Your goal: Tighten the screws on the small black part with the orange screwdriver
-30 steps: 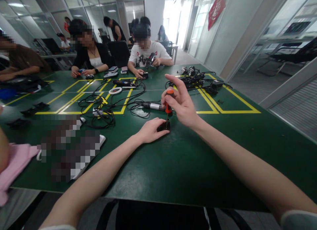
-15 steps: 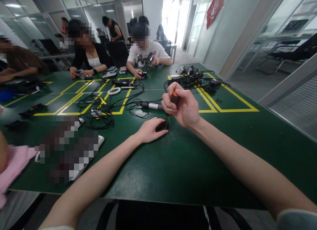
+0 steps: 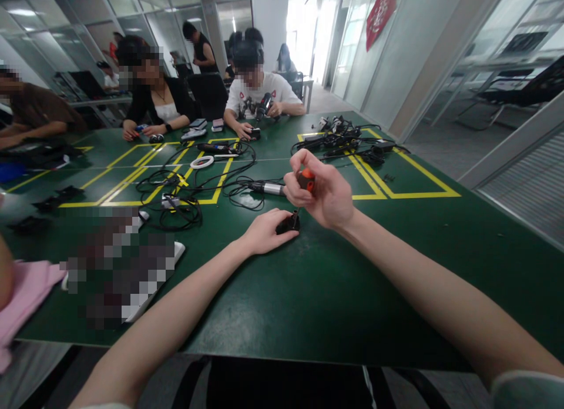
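My right hand (image 3: 321, 188) is closed around the orange and black handle of a screwdriver (image 3: 307, 178). The tool tilts, its shaft running down to a small black part (image 3: 291, 223) on the green table. Around that part curl the fingers and thumb of my left hand (image 3: 267, 231), pressing it against the tabletop. The part's exact kind is too small and too covered to make out. Whether the tip sits in a screw cannot be seen.
Beyond my hands lies a silver and black cylindrical tool (image 3: 272, 188) with a coiled cable. A heap of black cables (image 3: 339, 136) is at the back right. Two blurred-out white-edged objects (image 3: 154, 282) lie at left. Co-workers sit across the green table (image 3: 335, 309).
My right hand has turned at the wrist and dipped slightly left, so the handle's orange end shows more. My left hand stays around the black part.
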The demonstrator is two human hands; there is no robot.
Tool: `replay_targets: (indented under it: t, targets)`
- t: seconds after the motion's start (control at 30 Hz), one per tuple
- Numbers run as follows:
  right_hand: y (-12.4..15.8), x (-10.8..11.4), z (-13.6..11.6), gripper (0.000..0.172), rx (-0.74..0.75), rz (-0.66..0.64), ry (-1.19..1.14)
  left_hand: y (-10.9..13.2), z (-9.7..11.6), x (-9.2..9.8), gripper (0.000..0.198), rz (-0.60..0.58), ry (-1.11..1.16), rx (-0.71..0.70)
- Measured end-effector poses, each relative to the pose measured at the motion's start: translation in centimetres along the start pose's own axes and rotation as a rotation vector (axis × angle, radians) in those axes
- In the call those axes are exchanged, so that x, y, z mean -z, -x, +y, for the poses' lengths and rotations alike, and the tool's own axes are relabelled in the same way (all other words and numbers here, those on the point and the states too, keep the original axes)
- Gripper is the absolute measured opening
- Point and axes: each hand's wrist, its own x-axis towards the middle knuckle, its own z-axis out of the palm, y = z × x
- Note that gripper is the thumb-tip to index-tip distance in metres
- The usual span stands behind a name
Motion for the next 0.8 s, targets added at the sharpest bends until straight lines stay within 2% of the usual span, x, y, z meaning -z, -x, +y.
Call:
replay_targets:
  t: [0.23, 0.4, 0.8]
  targets:
    - [-0.31, 0.61, -0.38, 0.033, 0.018, 0.038, 0.072, 0.06, 0.01, 0.08, 0.03, 0.0, 0.003, 0.0]
    - [-0.5, 0.66, -0.4, 0.04, -0.016, -0.003, 0.058, 0.03, -0.06, 0.03, 0.03, -0.002, 0.001, -0.008]
    - [-0.35, 0.71, -0.32, 0.033, 0.004, -0.007, 0.039, 0.01, -0.05, 0.01, 0.031, 0.0, 0.003, 0.0]
